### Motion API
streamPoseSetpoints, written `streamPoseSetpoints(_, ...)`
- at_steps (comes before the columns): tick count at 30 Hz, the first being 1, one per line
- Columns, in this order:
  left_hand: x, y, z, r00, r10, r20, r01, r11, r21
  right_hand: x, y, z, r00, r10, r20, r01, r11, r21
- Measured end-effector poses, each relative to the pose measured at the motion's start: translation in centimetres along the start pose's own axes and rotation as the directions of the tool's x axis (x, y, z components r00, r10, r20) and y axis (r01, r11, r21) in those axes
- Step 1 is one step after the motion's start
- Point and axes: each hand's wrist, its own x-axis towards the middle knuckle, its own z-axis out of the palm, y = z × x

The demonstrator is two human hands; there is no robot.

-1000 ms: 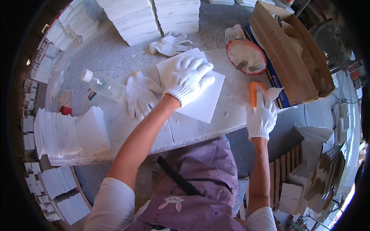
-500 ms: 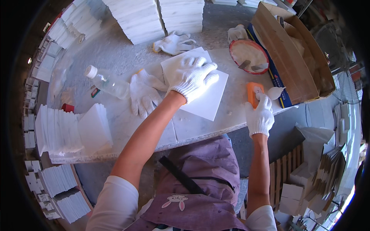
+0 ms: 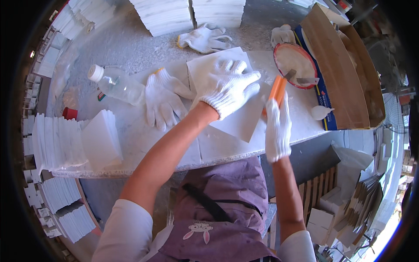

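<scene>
My left hand (image 3: pixel 229 87), in a white knitted glove, lies over a white square tile (image 3: pixel 241 125) with its fingers apart. It presses on the tile's upper part and hides much of it. My right hand (image 3: pixel 279 126), gloved too, grips an orange block (image 3: pixel 277 89) just right of the tile. The block is tilted up on its narrow side, and its exact kind I cannot make out. Beyond it stands a red-rimmed bowl (image 3: pixel 295 46) of pale paste, with small metal scrapers (image 3: pixel 307 81) in it.
Spare white gloves (image 3: pixel 166 98) and a clear plastic bottle (image 3: pixel 117 86) lie left of the tile. Stacked white tiles (image 3: pixel 170 15) stand at the back, more slabs (image 3: pixel 61 142) at the left. A cardboard box (image 3: pixel 338 65) and a white squeeze bulb (image 3: pixel 321 112) sit at the right.
My right hand has brought the orange block leftward from beside the squeeze bulb to the tile's right edge and turned it. My left hand stays on the tile.
</scene>
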Motion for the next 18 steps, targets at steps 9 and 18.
streamPoseSetpoints(9, 0.3, 0.3, -0.6, 0.998, -0.047, 0.044, 0.048, 0.999, -0.006, -0.5, 0.3, -0.6, 0.998, 0.034, 0.056, -0.034, 0.999, -0.007)
streamPoseSetpoints(18, 0.2, 0.5, -0.7, 0.994, -0.088, 0.058, 0.090, 0.996, -0.028, -0.7, 0.9, -1.2, 0.995, 0.027, 0.099, -0.026, 1.000, -0.006)
